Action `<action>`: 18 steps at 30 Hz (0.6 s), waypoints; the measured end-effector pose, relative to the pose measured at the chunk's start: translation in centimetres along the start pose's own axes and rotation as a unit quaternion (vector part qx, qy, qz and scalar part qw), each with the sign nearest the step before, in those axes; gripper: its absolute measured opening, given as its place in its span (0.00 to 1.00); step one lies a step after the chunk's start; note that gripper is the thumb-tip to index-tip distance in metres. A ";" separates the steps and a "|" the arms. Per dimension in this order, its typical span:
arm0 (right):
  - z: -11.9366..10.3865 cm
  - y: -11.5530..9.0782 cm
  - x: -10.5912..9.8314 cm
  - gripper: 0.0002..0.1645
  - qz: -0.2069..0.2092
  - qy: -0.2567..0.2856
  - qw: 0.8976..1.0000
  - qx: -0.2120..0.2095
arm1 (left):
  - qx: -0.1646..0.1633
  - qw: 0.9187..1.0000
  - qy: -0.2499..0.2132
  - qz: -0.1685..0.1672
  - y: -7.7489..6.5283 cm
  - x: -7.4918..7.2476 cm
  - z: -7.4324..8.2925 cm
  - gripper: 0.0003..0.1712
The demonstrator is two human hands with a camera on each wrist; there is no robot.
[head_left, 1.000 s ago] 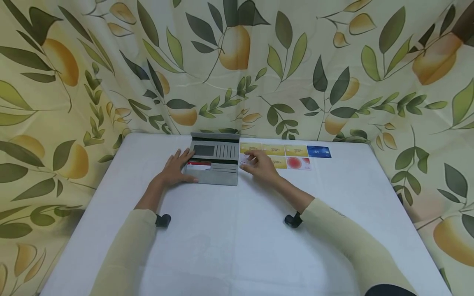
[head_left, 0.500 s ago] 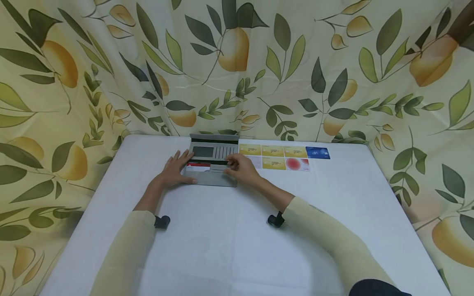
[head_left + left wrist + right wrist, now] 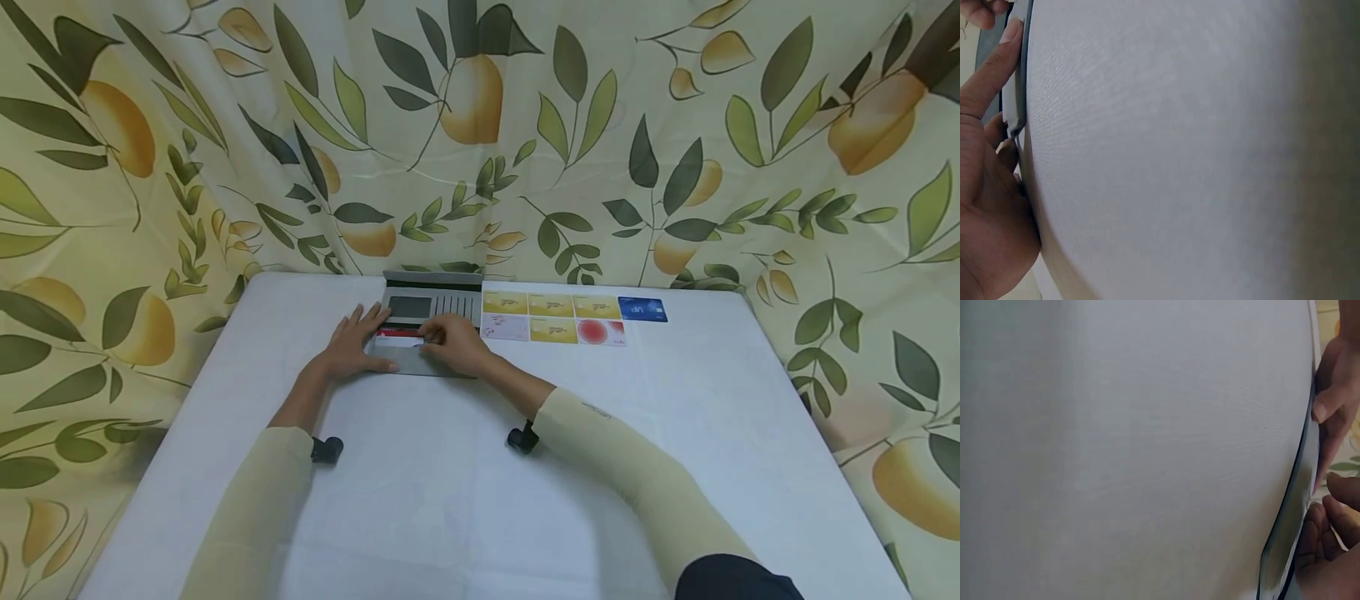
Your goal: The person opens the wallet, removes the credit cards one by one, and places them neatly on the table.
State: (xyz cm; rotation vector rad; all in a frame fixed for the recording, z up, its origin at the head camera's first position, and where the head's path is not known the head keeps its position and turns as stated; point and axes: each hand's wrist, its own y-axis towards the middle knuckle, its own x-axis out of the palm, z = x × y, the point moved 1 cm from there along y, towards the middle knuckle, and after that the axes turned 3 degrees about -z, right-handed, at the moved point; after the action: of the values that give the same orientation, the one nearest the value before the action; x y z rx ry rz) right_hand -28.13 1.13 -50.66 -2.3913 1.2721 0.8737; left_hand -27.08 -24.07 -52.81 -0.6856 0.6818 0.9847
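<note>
A grey wallet [image 3: 408, 362] with card slots lies unfolded near the table's far edge in the head view. A red and white card [image 3: 399, 332] shows in its lower slot. My left hand [image 3: 347, 343] rests on the wallet's left side, fingers spread and thumb along its near edge; the left wrist view shows that thumb on the grey edge [image 3: 1016, 94]. Over the wallet's right half is my right hand [image 3: 459, 346], its fingers bent and the fingertips at the card's right end. In the right wrist view, whether those fingers [image 3: 1313, 528] pinch the card is unclear.
Two rows of cards lie just right of the wallet: several yellow cards [image 3: 551, 306], a blue card [image 3: 642, 310], a pinkish white card [image 3: 505, 327] and one with a red circle [image 3: 592, 332]. Behind the white table [image 3: 465, 483] hangs a leaf-patterned curtain [image 3: 480, 167].
My right hand has moved left, from above the pinkish white card to the red and white card in the wallet, uncovering the lower row. My left hand has stayed in place.
</note>
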 end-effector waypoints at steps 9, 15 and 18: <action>0.0 1.0 0.6 0.10 -0.005 -0.045 0.999 0.008 | -0.003 1.000 0.003 0.003 -0.1 0.0 0.1 0.64; -0.4 1.3 0.8 0.06 -0.001 -0.057 0.998 0.012 | 0.000 1.000 -0.003 0.006 -0.2 -0.1 0.1 0.64; -0.5 1.6 0.8 0.04 0.004 -0.057 0.998 0.017 | 0.002 1.000 -0.002 0.005 -0.2 -0.1 0.1 0.65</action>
State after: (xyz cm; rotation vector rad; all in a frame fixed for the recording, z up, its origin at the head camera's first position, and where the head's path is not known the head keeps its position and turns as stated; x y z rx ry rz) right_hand -28.88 -0.55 -50.79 -2.2760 1.2437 0.9689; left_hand -26.93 -24.12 -52.65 -0.6771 0.6831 0.9934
